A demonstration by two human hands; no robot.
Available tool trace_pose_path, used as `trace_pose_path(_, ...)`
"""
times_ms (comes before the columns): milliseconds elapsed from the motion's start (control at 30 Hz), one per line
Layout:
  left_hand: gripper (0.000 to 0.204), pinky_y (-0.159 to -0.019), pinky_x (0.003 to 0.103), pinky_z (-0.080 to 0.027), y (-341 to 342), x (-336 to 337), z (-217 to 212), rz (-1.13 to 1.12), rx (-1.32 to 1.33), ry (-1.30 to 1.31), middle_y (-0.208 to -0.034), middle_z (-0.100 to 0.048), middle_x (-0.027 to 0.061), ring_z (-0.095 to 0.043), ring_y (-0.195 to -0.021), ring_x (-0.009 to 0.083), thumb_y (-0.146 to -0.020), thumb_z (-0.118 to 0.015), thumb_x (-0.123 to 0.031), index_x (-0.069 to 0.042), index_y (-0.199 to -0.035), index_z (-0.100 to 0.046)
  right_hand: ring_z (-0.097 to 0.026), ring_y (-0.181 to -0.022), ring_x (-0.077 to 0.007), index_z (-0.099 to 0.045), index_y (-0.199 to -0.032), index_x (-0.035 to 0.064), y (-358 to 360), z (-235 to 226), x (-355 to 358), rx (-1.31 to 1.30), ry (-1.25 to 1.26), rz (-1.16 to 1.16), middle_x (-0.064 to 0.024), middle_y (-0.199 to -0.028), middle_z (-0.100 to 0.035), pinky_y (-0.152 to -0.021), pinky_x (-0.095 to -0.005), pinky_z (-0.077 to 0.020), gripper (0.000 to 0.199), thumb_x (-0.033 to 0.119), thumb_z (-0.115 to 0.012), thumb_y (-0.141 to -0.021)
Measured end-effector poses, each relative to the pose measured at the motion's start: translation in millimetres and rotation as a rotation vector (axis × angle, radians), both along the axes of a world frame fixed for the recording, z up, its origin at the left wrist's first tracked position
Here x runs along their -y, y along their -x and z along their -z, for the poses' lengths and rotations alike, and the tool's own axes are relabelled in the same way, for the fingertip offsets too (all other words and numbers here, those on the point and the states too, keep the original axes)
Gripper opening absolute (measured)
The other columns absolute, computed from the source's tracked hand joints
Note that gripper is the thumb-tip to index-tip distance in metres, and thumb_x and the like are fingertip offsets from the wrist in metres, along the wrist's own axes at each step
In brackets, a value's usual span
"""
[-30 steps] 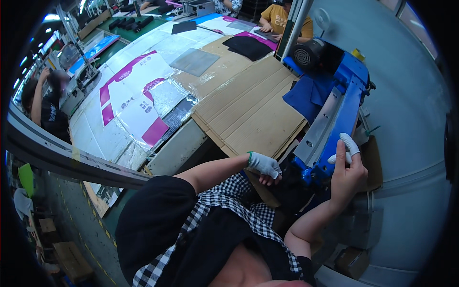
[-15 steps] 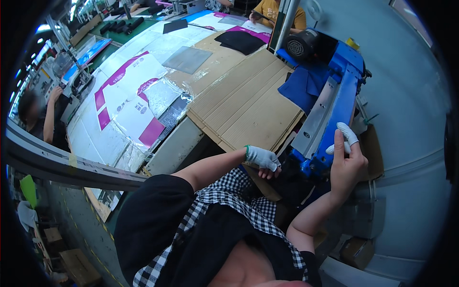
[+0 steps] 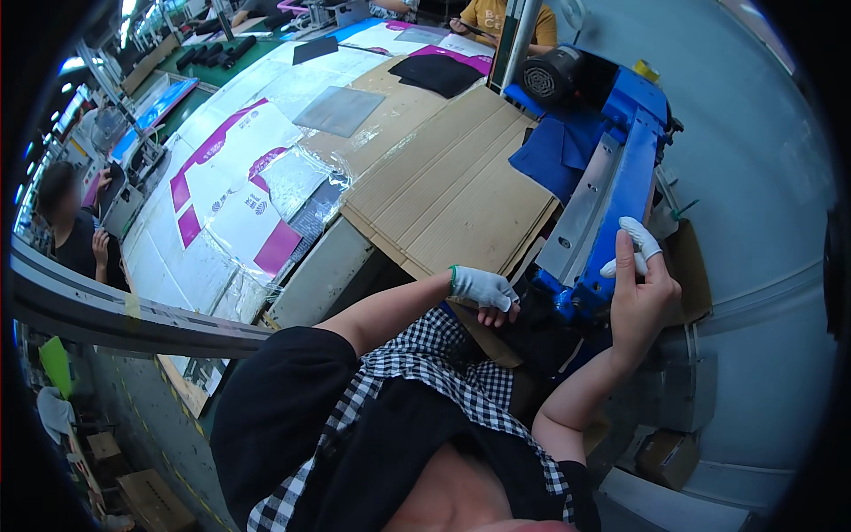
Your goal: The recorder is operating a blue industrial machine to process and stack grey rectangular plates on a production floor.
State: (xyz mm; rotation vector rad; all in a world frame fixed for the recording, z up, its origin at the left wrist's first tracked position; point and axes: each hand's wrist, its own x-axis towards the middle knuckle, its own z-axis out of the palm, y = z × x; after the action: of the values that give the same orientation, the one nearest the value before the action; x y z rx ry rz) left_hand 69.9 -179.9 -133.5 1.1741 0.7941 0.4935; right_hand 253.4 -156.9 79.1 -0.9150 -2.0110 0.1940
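Observation:
My left hand (image 3: 484, 291), in a white glove with green cuff trim and bare fingertips, hangs in front of the near edge of a brown corrugated sheet (image 3: 452, 182). Its fingers are curled inward; anything in them is hidden. My right hand (image 3: 644, 288) is raised beside the near end of a blue machine (image 3: 628, 195) with a long metal plate (image 3: 581, 213). White covers sit on two of its fingers, which bend loosely near the bare thumb, and no object shows between them. Folded dark blue fabric (image 3: 554, 160) lies against the machine, on the sheet's far right.
A wide table with white and purple printed sheets (image 3: 239, 191) stretches to the left. Black pieces (image 3: 439, 74) and a grey sheet (image 3: 340, 111) lie on it. A metal rail (image 3: 151, 306) crosses at left. Co-workers (image 3: 66, 222) sit around. Cardboard boxes (image 3: 667, 458) stand at lower right.
The view has shifted slightly. Both my hands keep nearly the same pose and place. The co-worker at the left has shifted their arms.

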Motion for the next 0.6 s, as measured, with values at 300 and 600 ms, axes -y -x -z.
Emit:
trace_pose_path(300,0.029,-0.045,0.022,-0.052,0.4,-0.4,0.5,-0.037,0.052,0.026,-0.069,-0.063,0.0097,-0.059,-0.051,0.0151,-0.09,-0.048,-0.022,0.004,-0.095,-0.06,-0.062,-0.051,-0.0176,-0.064,-0.091,-0.004,-0.7,-1.2,-3.3,0.013,0.016,-0.009,-0.012,-0.072,-0.066,-0.048,-0.0253,-0.0519,0.031,0.026,-0.061,-0.084)
trace_pose_path(600,0.029,-0.046,0.022,-0.051,2.1,1.6,3.3,-0.106,0.195,0.018,-0.072,-0.063,0.0101,-0.059,-0.053,0.0155,-0.089,-0.049,-0.022,0.004,-0.097,-0.058,-0.063,-0.052,-0.018,-0.064,-0.091,-0.0036,-0.4,-0.9,-2.2,0.005,0.0,0.004,-0.0123,-0.073,-0.066,-0.049,-0.0261,-0.0525,0.033,0.028,-0.061,-0.083)
